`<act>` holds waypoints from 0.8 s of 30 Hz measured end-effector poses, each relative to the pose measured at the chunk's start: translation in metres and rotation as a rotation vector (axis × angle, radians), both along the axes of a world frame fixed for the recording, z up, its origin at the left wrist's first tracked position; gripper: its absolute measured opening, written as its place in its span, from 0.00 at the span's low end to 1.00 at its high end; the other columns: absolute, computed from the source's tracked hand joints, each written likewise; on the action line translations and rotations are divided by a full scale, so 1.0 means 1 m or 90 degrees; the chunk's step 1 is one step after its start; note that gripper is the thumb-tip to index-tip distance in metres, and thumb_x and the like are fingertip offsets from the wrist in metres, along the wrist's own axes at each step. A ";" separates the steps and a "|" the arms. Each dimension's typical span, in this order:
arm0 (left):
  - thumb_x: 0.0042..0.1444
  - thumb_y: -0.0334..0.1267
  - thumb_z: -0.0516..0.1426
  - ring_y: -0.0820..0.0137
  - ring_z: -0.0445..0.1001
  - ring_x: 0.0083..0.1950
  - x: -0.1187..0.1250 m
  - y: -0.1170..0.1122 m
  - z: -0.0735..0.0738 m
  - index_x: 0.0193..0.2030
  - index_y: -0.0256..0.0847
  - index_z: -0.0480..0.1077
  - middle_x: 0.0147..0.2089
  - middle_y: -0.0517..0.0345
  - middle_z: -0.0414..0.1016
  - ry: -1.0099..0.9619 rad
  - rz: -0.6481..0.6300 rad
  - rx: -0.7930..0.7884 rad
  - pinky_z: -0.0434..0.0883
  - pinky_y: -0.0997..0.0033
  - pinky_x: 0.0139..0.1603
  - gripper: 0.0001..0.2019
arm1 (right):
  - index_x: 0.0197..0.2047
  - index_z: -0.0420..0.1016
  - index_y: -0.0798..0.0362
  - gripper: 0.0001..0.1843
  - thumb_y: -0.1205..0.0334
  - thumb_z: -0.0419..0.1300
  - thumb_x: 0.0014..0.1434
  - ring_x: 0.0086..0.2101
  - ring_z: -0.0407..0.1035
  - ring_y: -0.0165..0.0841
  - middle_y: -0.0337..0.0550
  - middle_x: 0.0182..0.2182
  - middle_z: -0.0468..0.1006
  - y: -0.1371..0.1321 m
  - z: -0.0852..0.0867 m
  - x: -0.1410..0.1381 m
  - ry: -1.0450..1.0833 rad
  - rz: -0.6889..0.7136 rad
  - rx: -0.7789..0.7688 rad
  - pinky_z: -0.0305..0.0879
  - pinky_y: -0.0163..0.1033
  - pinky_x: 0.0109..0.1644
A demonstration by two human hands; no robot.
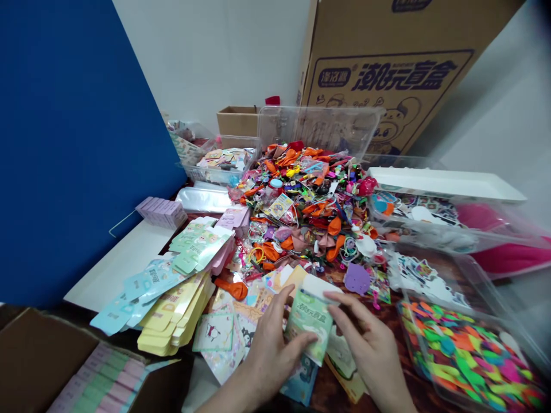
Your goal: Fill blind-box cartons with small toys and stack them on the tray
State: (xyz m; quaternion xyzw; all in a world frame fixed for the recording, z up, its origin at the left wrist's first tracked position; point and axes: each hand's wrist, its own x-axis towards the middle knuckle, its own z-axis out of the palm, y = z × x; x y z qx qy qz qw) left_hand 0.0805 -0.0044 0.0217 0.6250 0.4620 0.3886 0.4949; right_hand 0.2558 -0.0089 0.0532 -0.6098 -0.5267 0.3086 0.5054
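A small green printed carton [310, 324] is tilted up in front of me, its white top end toward the pile. My left hand [275, 338] grips it from the left, thumb across the front and fingers behind. My right hand [370, 338] has its fingertips at the carton's upper right edge, closed lightly on it. Beneath and beside my hands lie printed cards [217, 335] and a blue card [301, 381]. Just beyond is a large heap of small toys, hair ties and orange balloons [301, 212].
Flat green, blue and yellow cartons [172, 310] fan out at left. An open cardboard box [47, 355] holds rows of filled cartons. On the right stand a tub of bright small pieces [473, 355] and a tray of stickers [424, 209]. A big carton [387, 69] rises behind.
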 end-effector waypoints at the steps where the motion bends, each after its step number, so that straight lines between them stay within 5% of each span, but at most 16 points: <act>1: 0.57 0.33 0.62 0.59 0.73 0.54 -0.001 -0.002 0.000 0.71 0.48 0.54 0.59 0.49 0.70 -0.029 -0.006 -0.010 0.72 0.56 0.56 0.36 | 0.41 0.81 0.47 0.10 0.53 0.66 0.57 0.26 0.74 0.31 0.39 0.30 0.82 0.001 0.000 0.001 0.043 -0.034 -0.003 0.70 0.30 0.28; 5: 0.60 0.35 0.60 0.61 0.74 0.49 -0.004 -0.007 0.010 0.74 0.52 0.48 0.61 0.47 0.68 -0.116 -0.071 -0.097 0.75 0.67 0.40 0.39 | 0.38 0.80 0.47 0.12 0.53 0.71 0.51 0.29 0.76 0.30 0.39 0.31 0.84 -0.002 -0.007 -0.002 0.157 -0.105 0.001 0.72 0.27 0.29; 9: 0.59 0.43 0.62 0.64 0.74 0.41 -0.009 -0.006 0.017 0.74 0.50 0.50 0.51 0.49 0.73 -0.188 -0.150 -0.237 0.71 0.75 0.28 0.39 | 0.39 0.85 0.47 0.13 0.52 0.71 0.52 0.34 0.80 0.35 0.43 0.36 0.86 -0.014 -0.013 -0.005 0.168 -0.117 -0.031 0.76 0.30 0.36; 13: 0.60 0.47 0.62 0.73 0.68 0.33 -0.017 -0.001 0.013 0.65 0.48 0.62 0.41 0.58 0.70 -0.229 -0.185 -0.250 0.66 0.79 0.27 0.27 | 0.40 0.86 0.45 0.09 0.56 0.67 0.56 0.37 0.81 0.37 0.42 0.38 0.87 -0.023 -0.012 -0.002 0.039 -0.031 0.006 0.76 0.33 0.42; 18: 0.63 0.44 0.59 0.78 0.56 0.25 -0.023 0.004 0.014 0.54 0.44 0.69 0.29 0.68 0.58 -0.159 -0.213 -0.197 0.56 0.79 0.25 0.15 | 0.27 0.83 0.48 0.11 0.56 0.65 0.58 0.25 0.76 0.33 0.38 0.23 0.81 -0.024 -0.012 0.003 -0.020 0.074 0.026 0.74 0.29 0.30; 20: 0.62 0.42 0.59 0.75 0.60 0.29 -0.021 0.004 0.017 0.55 0.44 0.68 0.31 0.65 0.61 -0.116 -0.188 -0.164 0.59 0.77 0.28 0.15 | 0.39 0.85 0.48 0.09 0.55 0.65 0.59 0.30 0.79 0.35 0.40 0.31 0.85 -0.023 -0.012 0.004 0.004 0.028 0.007 0.76 0.30 0.34; 22: 0.62 0.41 0.60 0.73 0.65 0.33 -0.018 0.003 0.017 0.59 0.45 0.65 0.35 0.62 0.65 -0.098 -0.153 -0.157 0.63 0.76 0.32 0.20 | 0.53 0.81 0.46 0.19 0.53 0.64 0.60 0.38 0.81 0.37 0.44 0.41 0.86 -0.022 -0.011 0.006 0.017 -0.002 -0.007 0.78 0.32 0.40; 24: 0.61 0.40 0.60 0.70 0.68 0.36 -0.015 0.003 0.015 0.63 0.45 0.60 0.39 0.59 0.68 -0.100 -0.132 -0.161 0.66 0.74 0.35 0.24 | 0.53 0.82 0.46 0.18 0.53 0.63 0.61 0.42 0.81 0.38 0.46 0.44 0.86 -0.021 -0.010 0.007 0.004 0.045 -0.010 0.77 0.34 0.45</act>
